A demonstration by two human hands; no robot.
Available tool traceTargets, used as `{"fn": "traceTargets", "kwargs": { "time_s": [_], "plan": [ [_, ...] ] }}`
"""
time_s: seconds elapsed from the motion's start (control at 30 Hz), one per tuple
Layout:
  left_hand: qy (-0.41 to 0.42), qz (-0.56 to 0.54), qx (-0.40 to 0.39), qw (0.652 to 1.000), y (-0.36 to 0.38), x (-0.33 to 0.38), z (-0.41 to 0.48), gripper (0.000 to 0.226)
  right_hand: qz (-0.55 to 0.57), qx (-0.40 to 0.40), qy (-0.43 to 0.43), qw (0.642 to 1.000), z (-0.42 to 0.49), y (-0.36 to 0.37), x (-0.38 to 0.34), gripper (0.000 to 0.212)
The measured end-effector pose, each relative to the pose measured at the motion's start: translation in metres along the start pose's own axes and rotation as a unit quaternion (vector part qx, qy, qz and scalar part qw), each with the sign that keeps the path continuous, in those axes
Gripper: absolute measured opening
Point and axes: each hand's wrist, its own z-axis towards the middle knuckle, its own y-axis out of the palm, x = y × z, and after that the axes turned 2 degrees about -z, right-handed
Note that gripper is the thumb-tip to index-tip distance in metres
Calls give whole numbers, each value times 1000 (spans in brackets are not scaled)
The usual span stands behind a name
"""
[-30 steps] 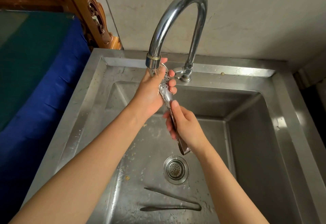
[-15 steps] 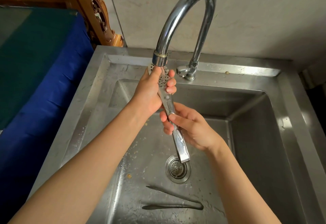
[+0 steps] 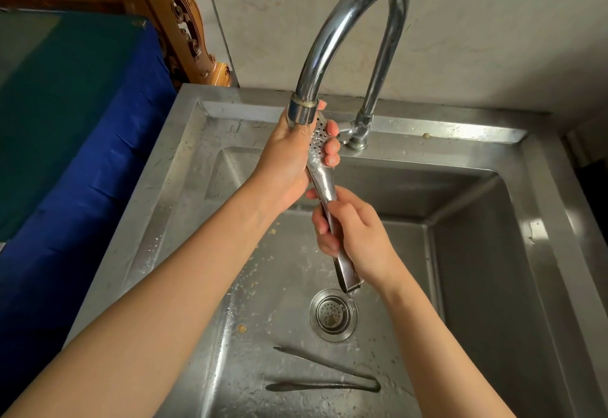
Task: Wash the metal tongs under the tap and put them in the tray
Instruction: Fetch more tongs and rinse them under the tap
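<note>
Metal tongs (image 3: 324,184) with a perforated head stand nearly upright over the steel sink (image 3: 513,167), head up under the spout of the curved tap (image 3: 348,19). My left hand (image 3: 289,157) wraps its fingers round the perforated head just below the spout. Lower down, my right hand (image 3: 355,236) grips the handle, whose hinged end sticks out below it above the drain (image 3: 333,315). The metal looks wet. No tray is in view.
A second, thin dark pair of tongs (image 3: 324,378) lies on the sink floor near the front. Food specks dot the basin. A blue and green cloth-covered surface (image 3: 75,128) borders the sink on the left, with carved wood (image 3: 184,26) behind it.
My right hand has slid up and down the handle and now grips it a little lower than a second ago. My left hand stays round the head under the spout.
</note>
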Motion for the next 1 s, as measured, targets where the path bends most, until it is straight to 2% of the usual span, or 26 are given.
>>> {"fn": "traceTargets", "kwargs": {
  "time_s": [0.07, 0.27, 0.47, 0.57, 0.67, 0.73, 0.87, 0.93, 1.0],
  "plan": [
    [0, -2, -5, 1000, -1, 0, 1, 12, -9, -5, -4, 1000, 0, 0, 0, 30],
    [12, -4, -29, 1000, 0, -3, 2, 14, -17, 26, -11, 999, 2, 0, 3, 23],
    [6, -22, -27, 999, -2, -7, 4, 14, -5, 18, 0, 1000, 2, -1, 5, 16],
    [7, -17, -16, 1000, 0, -10, 6, 17, -32, 40, -15, 999, 3, 4, 8, 25],
    [-3, 0, 25, 1000, 3, -12, 8, 29, -85, 65, -22, 994, 5, 9, 10, 35],
    [-34, 14, 72, 997, 3, -14, 10, 41, -72, 40, -16, 996, 5, 6, 12, 36],
    [-101, 5, 131, 986, -2, -12, 17, 47, 92, -77, 67, 991, -8, -4, 19, 34],
    [-102, 26, 167, 980, -2, -16, 19, 44, 113, -63, 103, 986, -15, -5, 24, 36],
    [-70, 73, 204, 974, -3, -23, 21, 40, 60, -10, 117, 991, -18, -2, 29, 37]
  ]
}}
